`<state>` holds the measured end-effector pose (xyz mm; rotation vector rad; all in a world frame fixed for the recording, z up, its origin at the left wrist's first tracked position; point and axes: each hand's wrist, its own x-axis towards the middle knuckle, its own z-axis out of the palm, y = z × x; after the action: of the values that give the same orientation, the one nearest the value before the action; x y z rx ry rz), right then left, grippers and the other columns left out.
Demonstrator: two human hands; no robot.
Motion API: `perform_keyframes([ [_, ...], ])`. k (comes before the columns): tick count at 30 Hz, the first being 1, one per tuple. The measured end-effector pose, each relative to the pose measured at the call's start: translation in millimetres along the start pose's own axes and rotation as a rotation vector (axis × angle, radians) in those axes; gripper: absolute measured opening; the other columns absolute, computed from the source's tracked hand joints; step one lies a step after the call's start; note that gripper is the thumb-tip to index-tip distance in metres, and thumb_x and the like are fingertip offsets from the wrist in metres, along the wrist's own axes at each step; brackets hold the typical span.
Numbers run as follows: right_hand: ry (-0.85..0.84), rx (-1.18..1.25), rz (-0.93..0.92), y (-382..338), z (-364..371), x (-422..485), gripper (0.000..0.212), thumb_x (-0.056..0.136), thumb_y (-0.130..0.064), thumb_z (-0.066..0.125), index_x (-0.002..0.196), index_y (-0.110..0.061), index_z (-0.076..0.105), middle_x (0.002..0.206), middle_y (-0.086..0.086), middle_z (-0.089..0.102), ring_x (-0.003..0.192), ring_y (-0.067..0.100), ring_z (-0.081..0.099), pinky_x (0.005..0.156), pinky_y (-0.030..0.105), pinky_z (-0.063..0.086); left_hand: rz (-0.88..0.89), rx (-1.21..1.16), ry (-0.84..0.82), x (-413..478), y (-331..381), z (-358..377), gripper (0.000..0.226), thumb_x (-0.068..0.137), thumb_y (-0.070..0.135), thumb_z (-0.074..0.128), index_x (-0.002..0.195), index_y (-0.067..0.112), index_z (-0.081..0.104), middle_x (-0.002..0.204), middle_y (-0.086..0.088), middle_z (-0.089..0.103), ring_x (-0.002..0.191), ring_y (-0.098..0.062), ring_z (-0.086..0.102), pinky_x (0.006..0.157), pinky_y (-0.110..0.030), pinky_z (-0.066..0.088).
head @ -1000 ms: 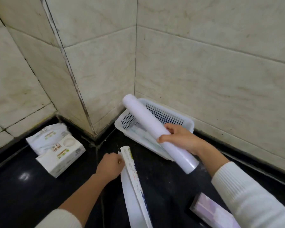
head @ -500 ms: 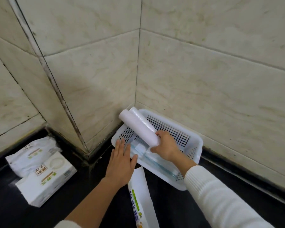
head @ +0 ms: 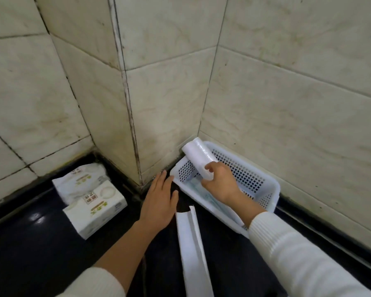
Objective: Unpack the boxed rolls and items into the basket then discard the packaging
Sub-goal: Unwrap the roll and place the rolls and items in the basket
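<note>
Right hand (head: 221, 185), centre right, fingers curled around white roll (head: 198, 160) over basket (head: 272, 187); left hand (head: 161, 200), centre, flat and spread beside empty box (head: 193, 249).

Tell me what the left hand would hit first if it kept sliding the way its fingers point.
Probably the near corner of the white basket: the left hand lies flat and open, fingers aimed up and right at it. Depth is unclear, so the tiled wall behind is possible.

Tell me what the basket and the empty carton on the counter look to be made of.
Basket: white moulded plastic, going by its perforated walls and smooth rim. Empty carton: thin white cardboard, matte, folded into an open trough; probably paperboard.
</note>
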<state>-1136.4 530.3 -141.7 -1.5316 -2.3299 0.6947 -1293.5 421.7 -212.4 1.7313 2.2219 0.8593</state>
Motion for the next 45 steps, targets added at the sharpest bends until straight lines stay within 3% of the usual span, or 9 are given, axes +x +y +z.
perform_keyframes([
  [7, -0.067, 0.115, -0.231, -82.9, 67.6, -11.2, 0.026, 0.081, -0.022, 0.066, 0.104, -0.010, 0.063, 0.101, 0.005, 0.058, 0.099, 0.024, 0.056, 0.079, 0.029, 0.043, -0.122, 0.011, 0.225, -33.1, -65.2, -70.3, 0.036, 0.095, 0.016, 0.049, 0.131, 0.011, 0.050, 0.141, -0.008, 0.044, 0.132, -0.024, 0.036, 0.110, -0.032, 0.028],
  [14, -0.360, 0.077, -0.244, -142.0, 155.8, -32.0, 0.052, 0.084, -0.031, 0.066, 0.132, -0.018, 0.049, 0.134, 0.007, 0.042, 0.123, 0.024, 0.044, 0.104, 0.038, 0.041, -0.430, -0.057, 0.357, -78.5, -161.9, -108.8, 0.032, 0.095, 0.017, 0.049, 0.126, 0.017, 0.049, 0.136, -0.010, 0.044, 0.127, -0.023, 0.032, 0.102, -0.037, 0.037],
  [19, -0.359, -0.212, -0.394, -154.4, 185.8, -30.0, 0.066, 0.082, -0.043, 0.064, 0.141, -0.032, 0.038, 0.145, 0.005, 0.027, 0.131, 0.028, 0.027, 0.109, 0.045, 0.028, -0.568, -0.198, 0.351, -62.1, -213.5, -119.5, 0.037, 0.093, 0.027, 0.055, 0.130, 0.024, 0.050, 0.136, -0.009, 0.041, 0.128, -0.023, 0.031, 0.100, -0.035, 0.033],
  [23, -0.316, -0.248, -0.417, -153.4, 195.9, -24.2, 0.058, 0.084, -0.037, 0.061, 0.138, -0.035, 0.039, 0.140, 0.004, 0.032, 0.126, 0.028, 0.031, 0.104, 0.044, 0.032, -0.566, -0.243, 0.167, -37.2, -245.3, -118.5, 0.046, 0.087, 0.026, 0.064, 0.131, 0.030, 0.052, 0.137, -0.011, 0.036, 0.127, -0.028, 0.034, 0.101, -0.035, 0.034],
  [27, -0.269, -0.234, -0.442, -147.2, 201.4, -19.8, 0.053, 0.085, -0.033, 0.060, 0.135, -0.037, 0.042, 0.137, 0.003, 0.034, 0.123, 0.026, 0.034, 0.103, 0.042, 0.036, -0.587, -0.171, 0.044, -25.0, -265.3, -113.8, 0.044, 0.085, 0.029, 0.067, 0.128, 0.025, 0.056, 0.120, -0.012, 0.044, 0.092, -0.021, 0.052, 0.083, -0.030, 0.045],
  [32, -0.246, -0.205, -0.449, -140.7, 208.3, -20.9, 0.050, 0.089, -0.033, 0.059, 0.135, -0.038, 0.040, 0.140, 0.004, 0.031, 0.115, 0.025, 0.045, 0.098, 0.041, 0.046, -0.481, -0.134, 0.208, -17.7, -268.8, -118.4, 0.031, 0.088, 0.030, 0.064, 0.114, 0.013, 0.063, 0.096, -0.006, 0.051, 0.077, -0.013, 0.053, 0.069, -0.021, 0.041],
  [38, -0.264, -0.123, -0.412, -162.5, 217.1, 0.7, 0.050, 0.088, -0.031, 0.062, 0.133, -0.037, 0.041, 0.136, 0.001, 0.029, 0.117, 0.025, 0.044, 0.089, 0.040, 0.052, -0.397, -0.315, 0.443, -8.9, -254.1, -142.9, 0.022, 0.086, 0.024, 0.068, 0.107, 0.021, 0.063, 0.095, 0.000, 0.055, 0.075, 0.010, 0.053, 0.062, -0.001, 0.038],
  [42, -0.186, -0.214, -0.379, -192.1, 222.0, 26.0, 0.054, 0.088, -0.030, 0.062, 0.135, -0.031, 0.037, 0.137, 0.008, 0.030, 0.119, 0.030, 0.042, 0.093, 0.044, 0.047, -0.359, -0.321, 0.481, -6.1, -249.6, -151.0, 0.021, 0.085, 0.024, 0.069, 0.105, 0.024, 0.063, 0.095, 0.001, 0.055, 0.077, 0.009, 0.053, 0.064, -0.001, 0.039],
  [45, -0.090, -0.165, -0.160, -211.2, 231.0, 37.3, 0.055, 0.084, -0.031, 0.067, 0.127, -0.017, 0.034, 0.128, 0.012, 0.038, 0.114, 0.032, 0.049, 0.086, 0.042, 0.048, -0.330, -0.248, 0.466, -9.4, -253.4, -149.5, 0.021, 0.085, 0.025, 0.069, 0.105, 0.021, 0.065, 0.094, 0.004, 0.053, 0.080, 0.007, 0.053, 0.065, -0.001, 0.038],
])
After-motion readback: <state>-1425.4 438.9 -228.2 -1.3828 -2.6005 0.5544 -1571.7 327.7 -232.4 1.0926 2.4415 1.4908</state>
